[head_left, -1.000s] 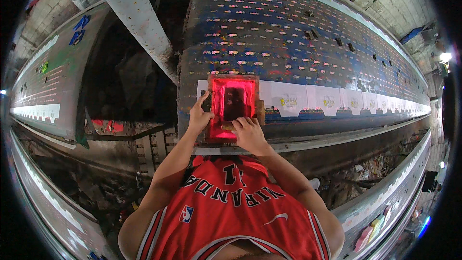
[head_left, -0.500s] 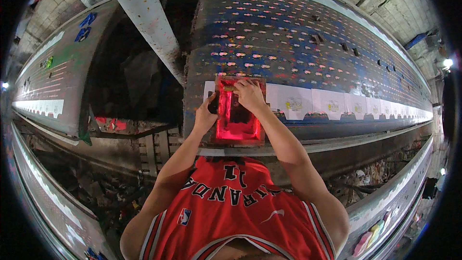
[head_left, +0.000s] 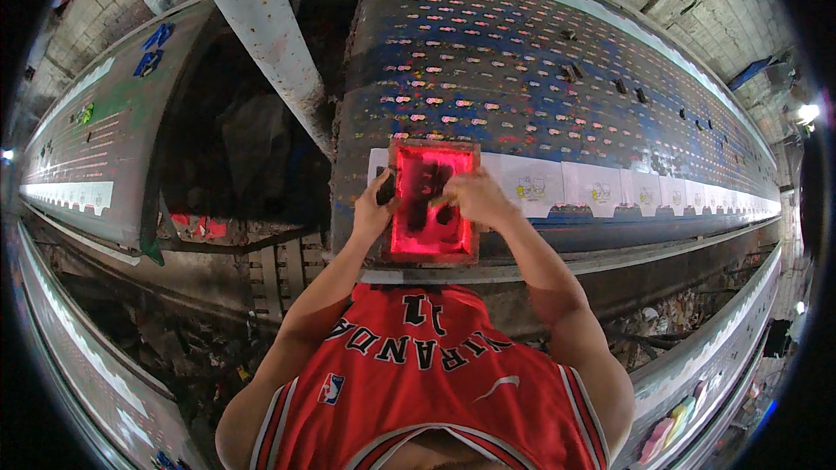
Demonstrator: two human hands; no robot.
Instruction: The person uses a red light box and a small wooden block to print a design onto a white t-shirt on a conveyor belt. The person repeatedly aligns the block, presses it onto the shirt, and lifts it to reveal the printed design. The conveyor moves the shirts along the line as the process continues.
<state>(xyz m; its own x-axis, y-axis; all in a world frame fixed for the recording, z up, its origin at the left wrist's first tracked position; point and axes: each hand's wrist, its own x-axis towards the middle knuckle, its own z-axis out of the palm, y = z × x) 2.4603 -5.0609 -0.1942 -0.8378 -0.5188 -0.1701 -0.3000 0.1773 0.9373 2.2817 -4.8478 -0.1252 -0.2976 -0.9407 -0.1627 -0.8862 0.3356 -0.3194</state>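
A small wooden screen-printing frame lies near the front edge of the long table in front of me, its inside bright with red ink. My left hand is closed on the frame's left side, next to a dark block. Over the right part of the screen is my right hand, slightly blurred, its fingers closed on a small squeegee. The hand hides much of that tool. Dark patches show through the red ink around it.
White printed fabric pieces line the table's near edge to the right. Rows of small pink prints cover the dark tabletop. A grey metal beam slants down at left. Another table stands farther left, with blue things on it.
My right hand has moved with the squeegee from the frame's far end toward me and to the right. The left hand stays at the frame's left side.
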